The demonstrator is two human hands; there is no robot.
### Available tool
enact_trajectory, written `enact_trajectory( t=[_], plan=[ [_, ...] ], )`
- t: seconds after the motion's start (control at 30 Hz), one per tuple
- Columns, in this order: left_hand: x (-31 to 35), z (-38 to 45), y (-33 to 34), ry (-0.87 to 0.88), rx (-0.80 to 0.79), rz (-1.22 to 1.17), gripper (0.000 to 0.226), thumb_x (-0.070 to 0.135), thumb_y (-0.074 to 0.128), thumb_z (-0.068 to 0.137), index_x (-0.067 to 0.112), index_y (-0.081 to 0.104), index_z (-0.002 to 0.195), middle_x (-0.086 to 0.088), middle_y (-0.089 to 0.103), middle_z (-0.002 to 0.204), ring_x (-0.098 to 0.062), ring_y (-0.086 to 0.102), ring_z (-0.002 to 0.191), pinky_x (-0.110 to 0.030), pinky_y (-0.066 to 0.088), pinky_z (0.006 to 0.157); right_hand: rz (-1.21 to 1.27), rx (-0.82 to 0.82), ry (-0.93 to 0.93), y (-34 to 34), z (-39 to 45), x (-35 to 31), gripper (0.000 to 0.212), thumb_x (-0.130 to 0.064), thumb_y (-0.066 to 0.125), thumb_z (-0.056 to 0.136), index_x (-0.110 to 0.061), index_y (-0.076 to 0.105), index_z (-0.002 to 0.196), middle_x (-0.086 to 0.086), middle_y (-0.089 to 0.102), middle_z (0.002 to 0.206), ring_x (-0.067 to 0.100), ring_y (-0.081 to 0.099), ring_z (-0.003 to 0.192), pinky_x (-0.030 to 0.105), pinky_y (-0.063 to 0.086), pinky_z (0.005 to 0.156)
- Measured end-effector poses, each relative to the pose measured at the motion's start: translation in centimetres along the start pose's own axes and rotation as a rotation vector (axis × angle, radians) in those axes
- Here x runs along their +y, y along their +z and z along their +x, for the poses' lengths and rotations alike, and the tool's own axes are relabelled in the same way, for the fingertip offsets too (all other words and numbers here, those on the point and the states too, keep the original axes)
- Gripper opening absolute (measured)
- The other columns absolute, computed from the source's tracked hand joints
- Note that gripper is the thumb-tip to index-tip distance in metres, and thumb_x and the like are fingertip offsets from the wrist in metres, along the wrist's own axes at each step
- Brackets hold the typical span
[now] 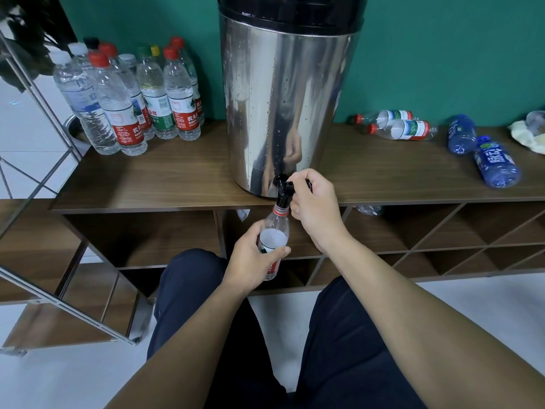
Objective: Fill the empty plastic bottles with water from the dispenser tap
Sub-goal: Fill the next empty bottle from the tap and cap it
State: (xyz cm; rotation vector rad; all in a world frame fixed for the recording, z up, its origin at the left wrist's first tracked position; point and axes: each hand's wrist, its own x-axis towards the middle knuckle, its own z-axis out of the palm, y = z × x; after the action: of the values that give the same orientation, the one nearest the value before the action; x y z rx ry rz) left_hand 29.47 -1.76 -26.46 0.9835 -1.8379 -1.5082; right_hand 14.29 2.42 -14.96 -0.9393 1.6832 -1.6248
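Observation:
A tall steel water dispenser [283,93] stands on a wooden shelf top [165,178]. Its black tap [283,188] juts over the shelf's front edge. My right hand [314,202] grips the tap's handle. My left hand [253,258] holds a clear plastic bottle [275,231] with a red and white label, uncapped, upright, its mouth right under the tap's spout. Two empty red-capped bottles [401,129] lie on their sides to the right of the dispenser, and two blue bottles [495,165] lie farther right.
Several capped, filled bottles [129,95] stand at the back left of the shelf top. A pale cloth [526,134] lies at the far right edge. Open cubbies run under the shelf top. A metal frame [38,184] slants at the left. My knees are below.

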Motion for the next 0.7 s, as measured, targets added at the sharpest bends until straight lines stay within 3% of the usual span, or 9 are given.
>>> enact_trajectory(
  t=[0.7],
  plan=[
    [0.14,-0.01,0.04,0.018,0.001,0.011,0.063,0.028,0.095,0.090,0.037,0.064,0.144,0.020,0.076,0.125,0.000,0.070,0.120,-0.032,0.058,0.109,-0.014,0.003,-0.011,-0.04,0.00,-0.01,0.020,-0.024,0.054,0.113,-0.019,0.068,0.100,-0.012,0.048,0.058,0.010,0.042,0.054,0.030,0.036,0.055]
  ],
)
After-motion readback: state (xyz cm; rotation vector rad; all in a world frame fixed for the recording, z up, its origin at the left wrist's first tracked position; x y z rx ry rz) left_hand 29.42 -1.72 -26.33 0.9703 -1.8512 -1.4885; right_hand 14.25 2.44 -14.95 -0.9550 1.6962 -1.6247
